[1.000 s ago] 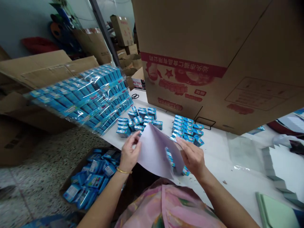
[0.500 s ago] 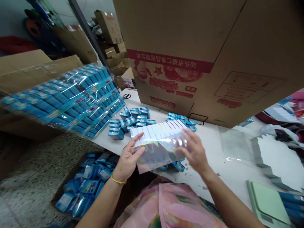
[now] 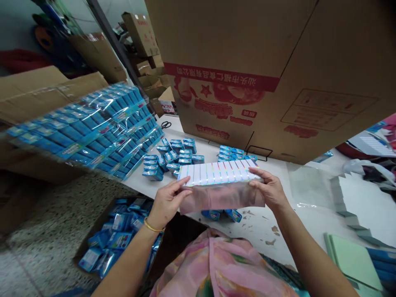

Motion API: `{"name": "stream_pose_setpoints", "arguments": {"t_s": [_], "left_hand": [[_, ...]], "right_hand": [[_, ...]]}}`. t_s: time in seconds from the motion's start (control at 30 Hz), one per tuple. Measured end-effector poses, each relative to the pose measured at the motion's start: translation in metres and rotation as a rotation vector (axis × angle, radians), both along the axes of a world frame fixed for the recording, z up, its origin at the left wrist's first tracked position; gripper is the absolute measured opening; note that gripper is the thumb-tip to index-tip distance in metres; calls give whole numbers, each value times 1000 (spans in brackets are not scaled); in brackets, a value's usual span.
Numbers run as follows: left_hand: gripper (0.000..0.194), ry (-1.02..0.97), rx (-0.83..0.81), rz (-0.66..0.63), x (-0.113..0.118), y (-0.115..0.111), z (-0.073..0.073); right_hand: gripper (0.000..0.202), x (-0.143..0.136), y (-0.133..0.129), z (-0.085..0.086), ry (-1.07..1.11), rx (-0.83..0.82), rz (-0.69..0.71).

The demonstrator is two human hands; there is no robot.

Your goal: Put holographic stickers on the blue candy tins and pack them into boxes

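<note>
Between my two hands is a clear plastic bag (image 3: 222, 197) with a white, ridged block (image 3: 216, 173) in its far part; the near part hangs flat and see-through. My left hand (image 3: 169, 198) pinches the bag's left end, thumb below and fingers above. At the right end, my right hand (image 3: 268, 187) grips it the same way. Small blue boxes (image 3: 153, 172) stand in groups on the white table just beyond the bag. A couple more blue boxes (image 3: 232, 215) show under its near edge.
A large brown carton (image 3: 229, 45) rises behind the table. Wrapped blue boxes (image 3: 93, 132) are stacked at left, above a carton of blue packs (image 3: 119, 239). Black scissors (image 3: 166, 124) lie at the back. On the right are white zigzag-edged card (image 3: 368, 206) and a green scale (image 3: 355, 260).
My right hand has moved right and closed on the bag's right end. The bag has shifted right and now lies level, its near part smoother.
</note>
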State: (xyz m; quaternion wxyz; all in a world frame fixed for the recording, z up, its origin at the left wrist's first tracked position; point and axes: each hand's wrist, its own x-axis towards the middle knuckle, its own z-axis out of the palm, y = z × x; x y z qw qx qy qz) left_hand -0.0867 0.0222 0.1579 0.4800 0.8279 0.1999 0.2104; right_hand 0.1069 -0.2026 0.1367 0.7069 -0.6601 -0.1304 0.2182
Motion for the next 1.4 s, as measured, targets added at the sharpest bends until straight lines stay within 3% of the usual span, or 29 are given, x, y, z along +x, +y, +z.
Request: {"name": "stream_pose_setpoints", "arguments": {"t_s": [0.13, 0.23, 0.3, 0.33, 0.43, 0.53, 0.63, 0.7, 0.83, 0.97, 1.1, 1.2, 1.3, 1.4], "left_hand": [[18, -84, 395, 104, 0, 2, 1], [14, -116, 593, 170, 0, 3, 10], [13, -139, 653, 116, 2, 1, 20], [13, -150, 662, 50, 3, -1, 26], [12, -164, 624, -150, 9, -8, 38], [13, -100, 436, -158, 13, -12, 42], [19, 17, 168, -174, 17, -14, 38], [20, 36, 80, -186, 21, -13, 33], [22, 15, -42, -77, 27, -3, 22], [25, 33, -166, 17, 31, 15, 6], [25, -22, -372, 97, 44, 21, -14], [26, -92, -594, 190, 65, 9, -26], [31, -85, -841, 208, 88, -15, -36], [32, -29, -1078, 111, 109, -46, -50]], "right_hand": [[36, 4, -5, 2, -196, -162, 33], [32, -4, -6, 15, -592, -382, -44], [35, -18, 3, 30, -919, -463, -88], [39, -27, 10, 37, -1055, -470, -42], [38, -51, 39, 49, -1252, -406, 362], [21, -58, 62, 46, -1158, -375, 568], [19, -53, 70, 38, -1086, -400, 602], [17, -47, 69, 36, -1075, -412, 624], [14, -24, 51, 33, -945, -452, 686], [16, 8, 12, 21, -658, -437, 689], [23, 28, -23, 2, -316, -421, 570], [28, 39, -39, -12, -120, -378, 424], [32, 56, -56, -20, -92, -381, 245], [34, 82, -81, -19, -221, -494, 120]]}}
